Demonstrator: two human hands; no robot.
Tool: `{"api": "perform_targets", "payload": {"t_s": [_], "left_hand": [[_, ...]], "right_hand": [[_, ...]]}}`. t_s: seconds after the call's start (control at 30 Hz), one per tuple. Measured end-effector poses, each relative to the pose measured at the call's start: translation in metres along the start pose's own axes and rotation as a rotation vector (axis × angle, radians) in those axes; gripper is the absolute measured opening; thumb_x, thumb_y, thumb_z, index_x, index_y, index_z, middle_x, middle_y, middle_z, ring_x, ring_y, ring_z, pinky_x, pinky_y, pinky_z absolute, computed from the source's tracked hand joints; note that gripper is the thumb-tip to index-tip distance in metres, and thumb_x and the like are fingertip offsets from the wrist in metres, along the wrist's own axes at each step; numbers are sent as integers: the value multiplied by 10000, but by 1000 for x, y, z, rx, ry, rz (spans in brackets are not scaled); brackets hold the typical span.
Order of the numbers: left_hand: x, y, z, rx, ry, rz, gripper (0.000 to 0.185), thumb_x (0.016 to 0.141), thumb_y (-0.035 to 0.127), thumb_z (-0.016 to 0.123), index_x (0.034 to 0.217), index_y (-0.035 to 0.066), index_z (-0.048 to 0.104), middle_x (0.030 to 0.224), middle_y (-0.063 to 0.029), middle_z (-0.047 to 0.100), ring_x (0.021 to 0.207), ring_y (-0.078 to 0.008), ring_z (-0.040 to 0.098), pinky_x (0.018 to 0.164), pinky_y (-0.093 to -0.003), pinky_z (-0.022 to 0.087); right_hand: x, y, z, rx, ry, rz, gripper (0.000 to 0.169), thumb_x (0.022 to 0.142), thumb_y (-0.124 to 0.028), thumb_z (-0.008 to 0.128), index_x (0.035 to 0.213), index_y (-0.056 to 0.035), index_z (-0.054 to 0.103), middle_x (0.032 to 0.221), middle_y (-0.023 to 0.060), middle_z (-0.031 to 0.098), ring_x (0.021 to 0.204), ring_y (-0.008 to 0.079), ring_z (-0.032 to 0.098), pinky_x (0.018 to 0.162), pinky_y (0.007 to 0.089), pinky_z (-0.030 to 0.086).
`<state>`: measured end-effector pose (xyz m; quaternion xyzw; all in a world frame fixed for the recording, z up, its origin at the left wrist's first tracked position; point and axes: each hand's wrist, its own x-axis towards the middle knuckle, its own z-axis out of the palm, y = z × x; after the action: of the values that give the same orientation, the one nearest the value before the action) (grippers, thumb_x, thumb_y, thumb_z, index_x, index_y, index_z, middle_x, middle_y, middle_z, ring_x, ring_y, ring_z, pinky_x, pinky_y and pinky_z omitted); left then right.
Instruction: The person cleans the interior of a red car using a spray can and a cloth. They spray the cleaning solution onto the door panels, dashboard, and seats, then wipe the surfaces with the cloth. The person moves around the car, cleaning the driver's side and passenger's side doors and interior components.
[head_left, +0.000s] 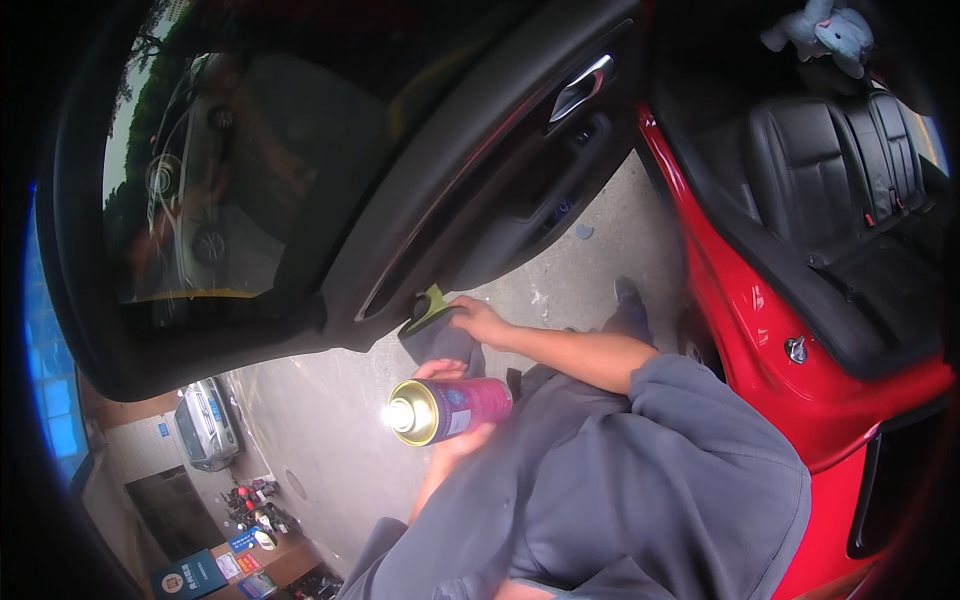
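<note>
My left hand (459, 447) grips an aerosol can (472, 405) with a pink and blue printed label and a gold-coloured rim. The can lies tilted on its side before my torso, its top pointing left in the view; glare hides the detail of the nozzle. Farther out, the fingers of my right hand (484, 324) hold a small yellow-green and black hand tool (431, 309); its exact kind is unclear. This tool is close to the lower edge of an open car door's black inner panel (480, 217). Whether it touches the panel cannot be told.
A chrome door handle (581, 88) sits on the panel, beside the dark window glass (247, 180). To the right are the red car body (720, 300), a door striker (796, 349) and a black seat (799, 172). Concrete ground (330, 420) lies below; a silver car (206, 424) stands beyond.
</note>
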<state>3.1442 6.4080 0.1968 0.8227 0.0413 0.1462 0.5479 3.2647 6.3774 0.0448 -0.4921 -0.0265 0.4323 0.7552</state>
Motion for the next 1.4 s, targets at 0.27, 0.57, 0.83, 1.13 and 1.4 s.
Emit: {"api": "perform_targets", "payload": {"t_s": [0.27, 0.57, 0.83, 1.13, 1.4], "left_hand": [[11, 4, 8, -77, 5, -87, 883, 614, 431, 852, 1270, 5, 442, 1148, -119, 509, 1068, -233, 545, 942, -393, 472], [35, 3, 40, -192, -119, -30, 861, 641, 401, 851, 1285, 19, 426, 1186, -118, 494, 1082, -233, 544, 958, -393, 476], [46, 10, 60, -193, -247, -18, 846, 646, 388, 854, 1275, 22, 422, 1162, -105, 488, 1078, -224, 544, 945, -382, 485], [50, 19, 69, -122, -230, -141, 864, 616, 366, 887, 1267, 27, 432, 1174, -99, 498, 1088, -216, 549, 958, -381, 485], [52, 6, 75, 1, -181, -315, 895, 603, 398, 899, 1267, 14, 437, 1119, -110, 529, 1032, -222, 570, 920, -379, 496]], "right_hand": [[83, -34, -31, 18, 946, -405, 569, 813, -96, 662, 1317, -11, 410, 1399, 197, 341, 1312, 382, 371, 1087, 385, 325], [118, -108, -151, 19, 1214, -405, 534, 913, -147, 552, 1364, 52, 345, 1372, 307, 407, 1272, 456, 410, 1072, 459, 353], [6, -178, -219, 87, 1160, -976, 507, 821, -79, 656, 1308, -36, 521, 1411, 159, 456, 1250, 341, 479, 1043, 366, 387], [78, -135, -388, 254, 1046, -568, 494, 887, -215, 660, 1313, -15, 510, 1269, 193, 580, 1145, 305, 575, 974, 348, 441], [117, -41, -336, -837, 910, -297, 402, 749, -4, 604, 1150, -34, 606, 1206, 200, 582, 1082, 441, 523, 960, 447, 464]]}}
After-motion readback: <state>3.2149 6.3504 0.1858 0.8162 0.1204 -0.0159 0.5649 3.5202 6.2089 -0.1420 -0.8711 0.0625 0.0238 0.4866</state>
